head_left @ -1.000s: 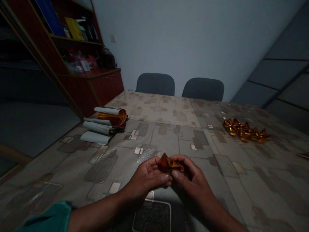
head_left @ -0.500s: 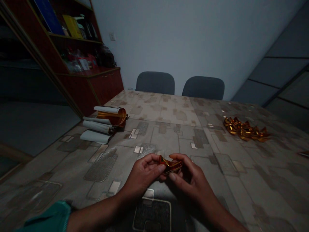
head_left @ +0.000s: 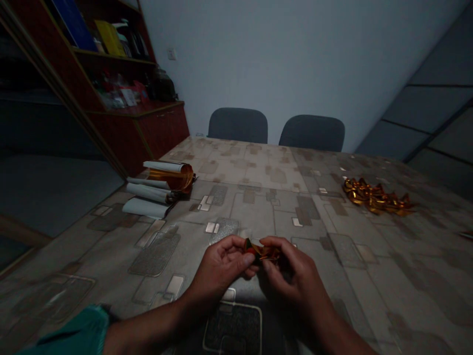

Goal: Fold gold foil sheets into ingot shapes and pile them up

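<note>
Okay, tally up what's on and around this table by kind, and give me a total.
Bare hands, left hand and right hand: 2
Crumpled gold foil piece pinched between them: 1
Heap of twisted gold foil pieces, too tangled to count singly: 1
Stack of white-backed rolled sheets: 1
Dark grey padded chairs: 2
Total: 7

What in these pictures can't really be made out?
All in the head view:
Most of the crumpled orange-gold foil piece: hidden by the fingers of the left hand and right hand.
Small items on the dark red wooden shelves: too dim and small.
Thin brownish object: cut off by the right edge, too dark to name.
</note>
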The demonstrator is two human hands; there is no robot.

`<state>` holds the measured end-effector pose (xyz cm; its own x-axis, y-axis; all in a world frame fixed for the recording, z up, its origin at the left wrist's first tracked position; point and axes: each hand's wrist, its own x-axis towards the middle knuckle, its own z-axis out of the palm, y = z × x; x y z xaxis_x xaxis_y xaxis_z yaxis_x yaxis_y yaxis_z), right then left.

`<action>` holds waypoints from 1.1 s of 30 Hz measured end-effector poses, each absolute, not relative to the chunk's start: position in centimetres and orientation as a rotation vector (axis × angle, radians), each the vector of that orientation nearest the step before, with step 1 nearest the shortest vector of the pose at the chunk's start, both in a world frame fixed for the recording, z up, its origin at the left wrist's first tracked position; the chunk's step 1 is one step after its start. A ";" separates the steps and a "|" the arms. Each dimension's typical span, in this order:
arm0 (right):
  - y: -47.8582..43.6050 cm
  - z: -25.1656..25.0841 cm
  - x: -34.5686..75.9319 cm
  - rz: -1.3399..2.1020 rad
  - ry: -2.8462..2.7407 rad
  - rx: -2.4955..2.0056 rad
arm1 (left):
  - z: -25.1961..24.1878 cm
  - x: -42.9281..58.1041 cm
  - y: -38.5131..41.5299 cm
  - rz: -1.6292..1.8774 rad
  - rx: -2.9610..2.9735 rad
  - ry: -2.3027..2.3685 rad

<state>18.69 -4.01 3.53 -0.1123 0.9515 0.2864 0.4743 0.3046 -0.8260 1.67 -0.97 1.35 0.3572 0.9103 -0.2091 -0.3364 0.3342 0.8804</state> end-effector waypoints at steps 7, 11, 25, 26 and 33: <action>-4.0 3.6 18.4 0.751 -1.757 -1.290 | 1.7 1.8 -1.1 0.959 0.888 0.807; -3.9 3.7 18.7 0.720 -1.790 -1.265 | 1.6 1.6 -1.1 0.936 0.887 0.832; -4.1 4.0 18.7 0.736 -1.730 -1.216 | 1.9 1.6 -1.1 0.974 0.913 0.856; -4.0 4.0 18.8 0.715 -1.739 -1.200 | 1.9 1.6 -1.1 0.977 0.904 0.860; -4.0 3.9 18.9 0.657 -1.714 -1.227 | 2.0 1.7 -1.1 0.971 0.876 0.870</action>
